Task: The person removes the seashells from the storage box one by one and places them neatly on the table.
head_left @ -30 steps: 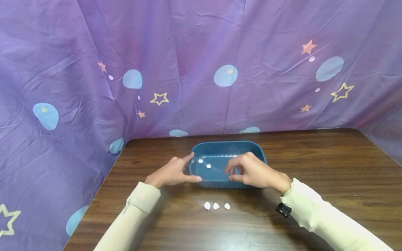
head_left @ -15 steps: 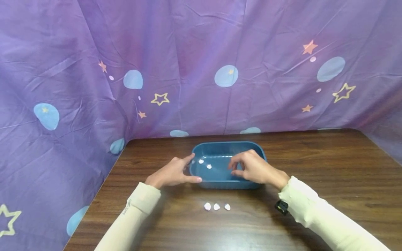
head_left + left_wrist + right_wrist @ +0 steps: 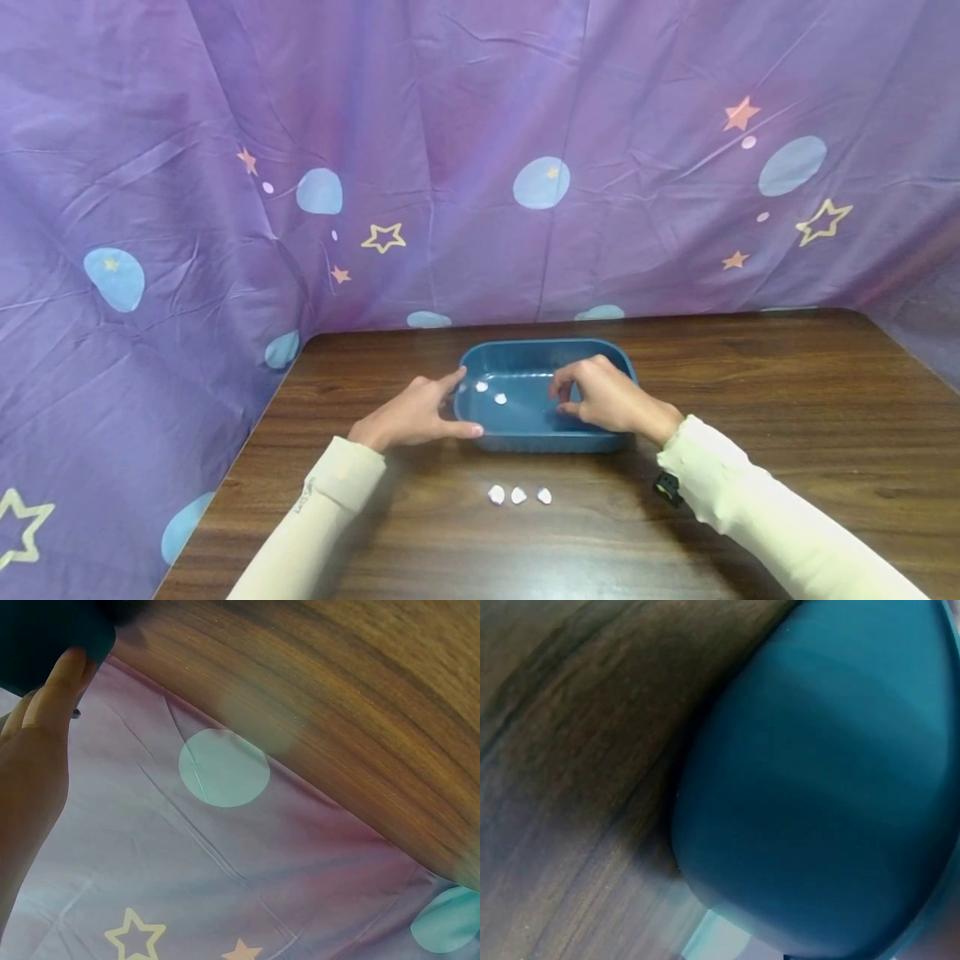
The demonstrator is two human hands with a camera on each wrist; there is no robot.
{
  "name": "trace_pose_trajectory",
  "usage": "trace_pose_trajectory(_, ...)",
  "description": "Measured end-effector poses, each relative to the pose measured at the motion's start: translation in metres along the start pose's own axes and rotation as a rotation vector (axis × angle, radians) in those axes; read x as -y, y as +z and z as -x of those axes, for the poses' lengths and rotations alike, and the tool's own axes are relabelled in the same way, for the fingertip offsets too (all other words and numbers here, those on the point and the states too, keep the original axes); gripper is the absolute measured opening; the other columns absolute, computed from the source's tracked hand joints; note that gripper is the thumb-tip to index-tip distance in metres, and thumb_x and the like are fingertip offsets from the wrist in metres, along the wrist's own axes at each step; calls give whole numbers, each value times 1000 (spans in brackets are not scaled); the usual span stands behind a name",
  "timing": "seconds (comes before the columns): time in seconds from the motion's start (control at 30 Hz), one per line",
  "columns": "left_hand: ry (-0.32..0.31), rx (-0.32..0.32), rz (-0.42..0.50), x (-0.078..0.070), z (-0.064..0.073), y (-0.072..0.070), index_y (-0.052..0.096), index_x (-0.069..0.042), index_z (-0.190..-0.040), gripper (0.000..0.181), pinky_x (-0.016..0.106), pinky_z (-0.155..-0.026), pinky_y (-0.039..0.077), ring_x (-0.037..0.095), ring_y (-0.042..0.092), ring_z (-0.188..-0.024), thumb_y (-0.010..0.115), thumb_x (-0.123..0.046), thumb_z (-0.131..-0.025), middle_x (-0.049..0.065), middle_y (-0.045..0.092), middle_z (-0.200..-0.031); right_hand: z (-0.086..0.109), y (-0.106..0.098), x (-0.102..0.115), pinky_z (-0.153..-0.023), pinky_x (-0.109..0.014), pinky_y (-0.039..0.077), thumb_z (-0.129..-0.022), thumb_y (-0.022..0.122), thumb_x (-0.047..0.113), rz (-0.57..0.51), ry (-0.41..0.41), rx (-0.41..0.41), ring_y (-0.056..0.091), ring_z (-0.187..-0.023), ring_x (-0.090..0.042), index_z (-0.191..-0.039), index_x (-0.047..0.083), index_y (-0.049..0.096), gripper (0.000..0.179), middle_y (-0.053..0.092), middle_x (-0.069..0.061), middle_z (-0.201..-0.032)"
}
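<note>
A blue plastic basin (image 3: 517, 442) stands on the table. Two small white pebble-like pieces lie inside it, one piece (image 3: 482, 387) nearer the left wall and another piece (image 3: 500, 399) beside it. My left hand (image 3: 415, 412) rests against the basin's left end, thumb along the front rim and fingers on the outer wall. My right hand (image 3: 603, 396) reaches over the front right rim, fingers bent down into the basin, with a gap showing between thumb and index finger. Nothing white shows at these fingertips, but their undersides are hidden. The right wrist view shows the basin's outer wall (image 3: 810, 780).
Three similar white pieces (image 3: 518, 496) lie in a row on the brown wooden table (image 3: 765, 392), in front of the basin. A purple cloth (image 3: 480, 250) with stars and blue spots hangs behind and at the sides. A small black device sits under the right sleeve's cuff.
My right hand has shifted slightly to the right inside the basin, its fingers still bent. The left hand, the basin and the white pieces stay where they were.
</note>
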State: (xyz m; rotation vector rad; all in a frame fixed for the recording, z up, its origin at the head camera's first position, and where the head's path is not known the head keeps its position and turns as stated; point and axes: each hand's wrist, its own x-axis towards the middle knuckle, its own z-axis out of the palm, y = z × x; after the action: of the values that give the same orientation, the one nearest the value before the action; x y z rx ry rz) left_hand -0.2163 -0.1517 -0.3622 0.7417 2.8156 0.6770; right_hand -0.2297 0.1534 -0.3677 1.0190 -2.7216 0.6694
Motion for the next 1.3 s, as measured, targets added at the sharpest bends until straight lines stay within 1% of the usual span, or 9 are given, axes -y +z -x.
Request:
trace_pose_trajectory(0.13,-6,1,-3,-1,0,0,31,-4,-157,104,44,-110,49,22,62,-123,76,-60,-80,22,57,-144,-1,1,-2,-68,-26,50,-77,81,9,10,29,41,65,-76,-16,-90,14,76,14,71,11,-77)
trace_pose_trajectory(0.43,-1,-4,-1,0,0,1,32,-3,-156,104,44,-111,49,27,61,-128,76,-59,-80,23,57,-144,-7,2,-8,-74,-39,56,-73,83,6,62,58,52,68,-84,-19,-92,13,76,21,72,4,-79)
trace_pose_trajectory(0.6,12,-4,-10,1,0,0,31,-2,-156,105,42,-109,51,20,65,-115,76,-59,-80,22,57,-143,-10,5,-13,-73,-39,56,-71,84,6,86,68,54,66,-82,-19,-95,10,76,26,71,-1,-81)
trace_pose_trajectory(0.67,15,-3,-12,2,-1,0,31,-2,-156,105,42,-108,51,16,64,-108,75,-60,-80,22,57,-144,-11,7,-15,-74,-39,56,-70,85,6,95,66,51,65,-81,-18,-95,10,76,27,70,-1,-82)
trace_pose_trajectory(0.83,13,-1,-5,2,-1,1,31,-2,-156,105,42,-107,52,14,62,-99,75,-60,-80,22,56,-145,-14,10,-21,-72,-38,54,-68,86,5,122,52,41,61,-78,-16,-93,10,75,27,67,-2,-79)
trace_pose_trajectory(0.93,11,-1,0,2,-1,1,31,-2,-156,106,42,-107,52,15,64,-103,76,-60,-80,22,56,-145,-15,12,-25,-68,-36,52,-67,84,4,135,54,42,59,-75,-15,-91,9,75,26,65,-1,-76)
trace_pose_trajectory(1.03,8,-4,3,2,-1,1,31,-3,-156,105,42,-109,50,19,64,-117,76,-59,-80,22,56,-145,-17,13,-27,-66,-34,51,-67,83,4,147,72,51,58,-74,-16,-91,9,75,25,65,-2,-76)
trace_pose_trajectory(1.17,10,-2,8,2,-1,0,30,-3,-156,105,43,-111,49,26,61,-127,76,-59,-80,22,56,-144,-20,14,-28,-64,-35,52,-70,82,5,164,118,72,60,-73,-18,-92,8,75,24,66,-3,-77)
trace_pose_trajectory(1.3,11,4,4,2,-1,0,30,-2,-157,105,43,-110,50,25,64,-123,76,-59,-81,23,57,-143,-22,16,-29,-64,-35,53,-73,80,7,170,160,89,60,-73,-17,-94,8,75,22,67,-2,-78)
